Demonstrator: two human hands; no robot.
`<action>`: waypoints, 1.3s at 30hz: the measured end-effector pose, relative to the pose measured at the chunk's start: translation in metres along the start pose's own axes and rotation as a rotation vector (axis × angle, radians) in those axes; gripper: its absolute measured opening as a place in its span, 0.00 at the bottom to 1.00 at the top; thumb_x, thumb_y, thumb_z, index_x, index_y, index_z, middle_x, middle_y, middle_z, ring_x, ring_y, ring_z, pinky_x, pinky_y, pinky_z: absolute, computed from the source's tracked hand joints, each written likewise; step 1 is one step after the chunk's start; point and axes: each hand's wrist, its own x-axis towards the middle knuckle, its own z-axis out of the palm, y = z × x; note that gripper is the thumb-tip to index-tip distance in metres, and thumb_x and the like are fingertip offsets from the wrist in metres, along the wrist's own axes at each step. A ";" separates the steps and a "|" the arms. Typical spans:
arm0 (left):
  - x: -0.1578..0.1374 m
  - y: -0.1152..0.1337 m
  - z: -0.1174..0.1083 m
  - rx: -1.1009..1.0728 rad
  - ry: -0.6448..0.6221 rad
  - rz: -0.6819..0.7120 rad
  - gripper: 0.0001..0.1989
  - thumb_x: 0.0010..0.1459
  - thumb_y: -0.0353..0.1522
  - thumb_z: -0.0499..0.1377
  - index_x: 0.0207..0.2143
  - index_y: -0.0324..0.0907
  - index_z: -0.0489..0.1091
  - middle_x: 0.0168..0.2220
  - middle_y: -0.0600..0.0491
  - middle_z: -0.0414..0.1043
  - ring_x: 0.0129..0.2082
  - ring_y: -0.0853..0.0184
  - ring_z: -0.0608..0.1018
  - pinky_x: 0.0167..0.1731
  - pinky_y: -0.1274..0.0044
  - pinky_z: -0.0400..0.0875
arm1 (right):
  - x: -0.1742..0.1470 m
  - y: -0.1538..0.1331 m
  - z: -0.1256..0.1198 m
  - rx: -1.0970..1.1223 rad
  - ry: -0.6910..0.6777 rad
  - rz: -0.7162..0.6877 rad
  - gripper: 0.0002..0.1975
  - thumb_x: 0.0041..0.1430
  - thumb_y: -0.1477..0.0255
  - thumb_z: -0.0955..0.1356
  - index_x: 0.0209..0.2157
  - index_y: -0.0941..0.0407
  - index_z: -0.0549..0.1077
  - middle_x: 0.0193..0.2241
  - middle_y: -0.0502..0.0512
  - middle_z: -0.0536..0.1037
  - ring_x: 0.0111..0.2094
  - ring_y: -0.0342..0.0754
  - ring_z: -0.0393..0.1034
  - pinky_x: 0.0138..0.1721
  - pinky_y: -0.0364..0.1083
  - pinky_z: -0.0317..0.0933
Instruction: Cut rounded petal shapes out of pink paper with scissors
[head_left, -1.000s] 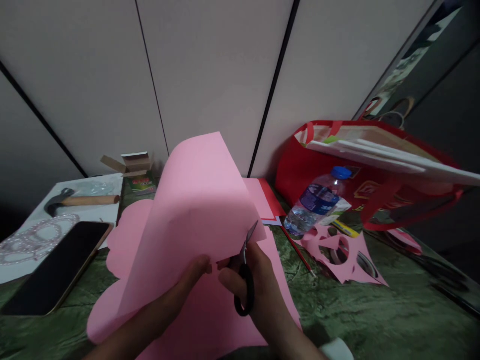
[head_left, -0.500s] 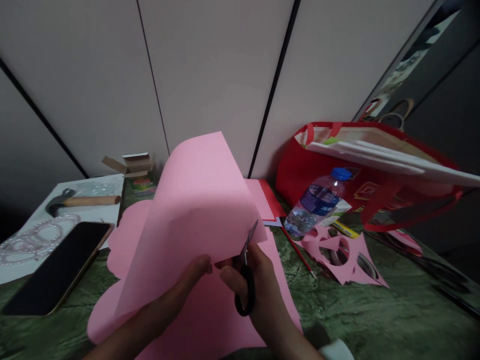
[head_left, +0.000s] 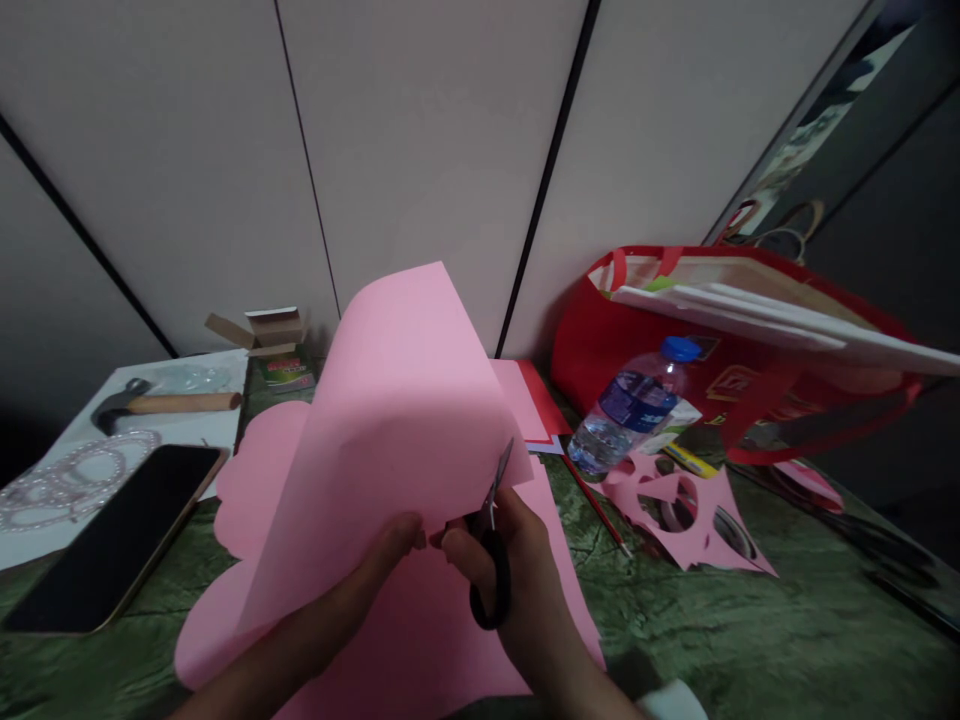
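A large pink paper sheet (head_left: 405, 400) stands curled up in front of me, its lower edge gripped by my left hand (head_left: 382, 565), thumb on top and the other fingers hidden behind. My right hand (head_left: 525, 570) is closed on black-handled scissors (head_left: 491, 575), with fingers through the loops. The blades lie against the sheet near its lower right corner, pointing up and to the right. Under both hands lie more pink sheets (head_left: 420, 640). To the left a pink scalloped paper shape (head_left: 262, 470) shows from beneath the curled sheet.
At left are a phone (head_left: 120, 540), a hammer (head_left: 172, 402), clear bead strings (head_left: 75, 475) and a small open box (head_left: 281, 360). At right stand a water bottle (head_left: 626, 410) and a red bag (head_left: 600, 340), near a red pencil (head_left: 596, 505) and pink paper scraps (head_left: 697, 535).
Almost nothing differs. The scissors and both hands stay at the same place on the pink sheet, with only a very slight shift of the blades.
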 end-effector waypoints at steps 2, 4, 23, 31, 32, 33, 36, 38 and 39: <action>-0.001 0.001 0.001 -0.035 -0.014 -0.032 0.15 0.48 0.46 0.54 0.18 0.47 0.64 0.29 0.55 0.76 0.37 0.57 0.74 0.43 0.68 0.66 | -0.001 0.000 0.000 0.004 -0.001 0.002 0.10 0.46 0.70 0.71 0.28 0.55 0.67 0.20 0.44 0.66 0.23 0.42 0.62 0.25 0.41 0.57; -0.002 0.002 0.002 -0.045 -0.010 -0.034 0.14 0.49 0.45 0.54 0.18 0.47 0.65 0.29 0.56 0.76 0.37 0.58 0.74 0.44 0.69 0.65 | -0.001 0.001 -0.001 0.000 0.003 0.004 0.09 0.47 0.69 0.71 0.28 0.55 0.66 0.19 0.44 0.65 0.23 0.42 0.61 0.26 0.41 0.57; 0.001 -0.006 -0.002 0.091 0.036 -0.149 0.19 0.46 0.52 0.52 0.19 0.48 0.67 0.32 0.52 0.78 0.39 0.53 0.75 0.41 0.63 0.67 | 0.001 -0.009 0.000 -0.071 0.052 -0.025 0.10 0.42 0.67 0.71 0.25 0.56 0.68 0.19 0.46 0.67 0.19 0.41 0.55 0.20 0.41 0.50; 0.003 -0.010 -0.003 0.044 0.018 -0.152 0.19 0.46 0.52 0.53 0.19 0.48 0.65 0.32 0.52 0.78 0.40 0.54 0.75 0.43 0.64 0.67 | 0.001 -0.012 0.000 -0.081 0.044 -0.017 0.09 0.41 0.67 0.71 0.25 0.55 0.68 0.18 0.46 0.66 0.18 0.41 0.55 0.20 0.41 0.50; 0.003 -0.011 -0.003 0.057 0.019 -0.159 0.19 0.46 0.52 0.53 0.19 0.48 0.66 0.32 0.52 0.78 0.40 0.54 0.75 0.43 0.64 0.67 | 0.002 -0.012 0.000 -0.074 0.044 -0.014 0.10 0.41 0.67 0.71 0.25 0.55 0.68 0.18 0.46 0.66 0.18 0.42 0.55 0.20 0.41 0.51; 0.003 -0.011 -0.003 0.075 0.018 -0.158 0.19 0.47 0.52 0.52 0.19 0.48 0.66 0.32 0.52 0.78 0.40 0.54 0.75 0.42 0.64 0.67 | 0.002 -0.013 0.001 -0.069 0.044 -0.012 0.10 0.41 0.67 0.71 0.25 0.55 0.68 0.18 0.46 0.66 0.18 0.42 0.56 0.20 0.41 0.52; 0.003 -0.012 -0.003 0.113 0.014 -0.108 0.20 0.48 0.52 0.51 0.20 0.47 0.68 0.30 0.51 0.77 0.38 0.53 0.75 0.42 0.63 0.67 | 0.002 -0.013 0.002 -0.072 0.044 -0.012 0.09 0.42 0.68 0.71 0.24 0.55 0.68 0.17 0.45 0.65 0.17 0.41 0.54 0.19 0.41 0.52; 0.005 -0.014 -0.004 0.118 0.028 -0.079 0.21 0.48 0.52 0.51 0.20 0.47 0.69 0.29 0.51 0.77 0.37 0.53 0.75 0.41 0.63 0.67 | 0.002 -0.012 0.002 -0.079 0.046 -0.016 0.08 0.43 0.68 0.70 0.23 0.55 0.68 0.17 0.44 0.64 0.17 0.40 0.53 0.19 0.40 0.51; 0.005 -0.016 -0.005 0.121 0.039 -0.070 0.20 0.47 0.52 0.52 0.20 0.47 0.69 0.29 0.51 0.77 0.37 0.53 0.75 0.41 0.63 0.67 | 0.002 -0.012 0.002 -0.079 0.044 -0.018 0.08 0.44 0.68 0.70 0.23 0.55 0.67 0.16 0.44 0.64 0.17 0.40 0.52 0.18 0.40 0.51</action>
